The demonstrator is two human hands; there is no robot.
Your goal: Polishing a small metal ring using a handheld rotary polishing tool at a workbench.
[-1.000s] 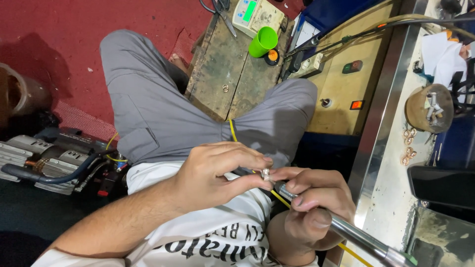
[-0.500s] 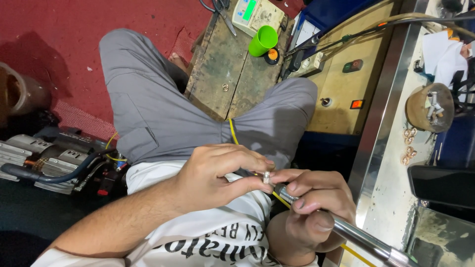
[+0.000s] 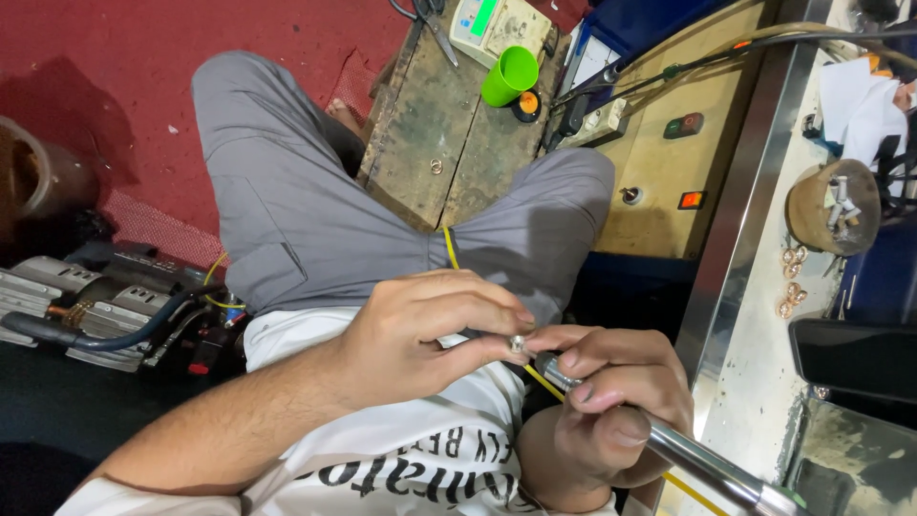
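My left hand comes in from the lower left over my lap and pinches a small silver ring-shaped piece between thumb and fingertips. My right hand is wrapped around a long shiny metal handpiece, which runs off to the lower right. The handpiece tip sits right against the small piece. A thin yellow cord crosses my grey trousers and passes under the hands.
Beyond my knees is a worn wooden block with a green cup and a small scale. At right, a steel-edged bench holds a bowl of tools and copper rings. A machine with hoses lies at left.
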